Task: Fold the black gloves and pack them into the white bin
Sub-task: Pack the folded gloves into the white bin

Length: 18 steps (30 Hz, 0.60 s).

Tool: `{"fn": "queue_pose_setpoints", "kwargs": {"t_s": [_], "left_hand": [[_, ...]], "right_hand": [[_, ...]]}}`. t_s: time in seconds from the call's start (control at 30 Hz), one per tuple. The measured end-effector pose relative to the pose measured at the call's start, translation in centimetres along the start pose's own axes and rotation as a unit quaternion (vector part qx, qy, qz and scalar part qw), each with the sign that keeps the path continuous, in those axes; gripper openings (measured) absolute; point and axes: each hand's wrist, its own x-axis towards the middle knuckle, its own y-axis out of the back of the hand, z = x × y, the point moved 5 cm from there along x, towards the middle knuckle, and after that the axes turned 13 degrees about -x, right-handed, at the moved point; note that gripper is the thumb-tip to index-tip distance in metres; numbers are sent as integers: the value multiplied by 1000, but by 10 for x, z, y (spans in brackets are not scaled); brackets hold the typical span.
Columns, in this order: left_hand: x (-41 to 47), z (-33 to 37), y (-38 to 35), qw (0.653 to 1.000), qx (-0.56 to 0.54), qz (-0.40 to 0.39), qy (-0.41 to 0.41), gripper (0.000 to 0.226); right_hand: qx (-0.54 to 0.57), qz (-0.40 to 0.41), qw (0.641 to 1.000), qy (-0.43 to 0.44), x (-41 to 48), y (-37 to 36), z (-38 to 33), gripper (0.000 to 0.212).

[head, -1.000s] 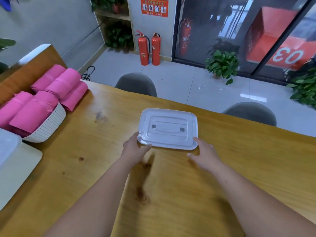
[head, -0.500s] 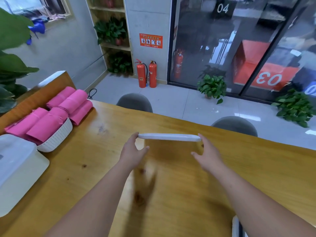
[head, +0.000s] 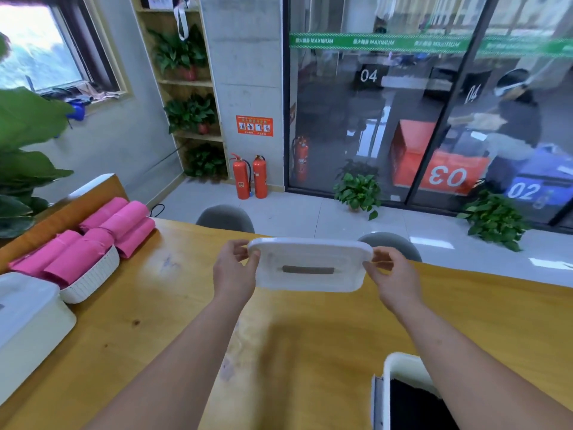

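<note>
Glass wall reads "MAXIMUM", "04" (lid held up).

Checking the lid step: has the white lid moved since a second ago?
Yes. It lay flat on the table; now the left hand and right hand hold the lid raised off it, tilted toward the camera.

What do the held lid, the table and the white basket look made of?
The lid: likely moulded plastic, white, smooth, faint sheen; rounded corners and raised rim. The table: wood or wood veneer, satin finish; grain and dark knots show. The basket: probably plastic, matte white; ribbed weave-like wall, too blurred to rule out painted wicker.
</note>
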Motion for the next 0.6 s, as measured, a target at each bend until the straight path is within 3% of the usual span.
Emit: {"fn": "queue_pose_setpoints", "kwargs": {"t_s": [0.27,0.47,0.6], "left_hand": [[-57,40,-56,998,-58,-31,-23,23],[-103,37,-110,992,-54,-114,-15,17],[-141,20,-141,983,-27,-182,11,30]], "right_hand": [[74,88,993,-30,-19,82,40,16],[80,129,984,-94,-48,138,102,22],[52,128,982,-131,-73,160,147,19]]}}
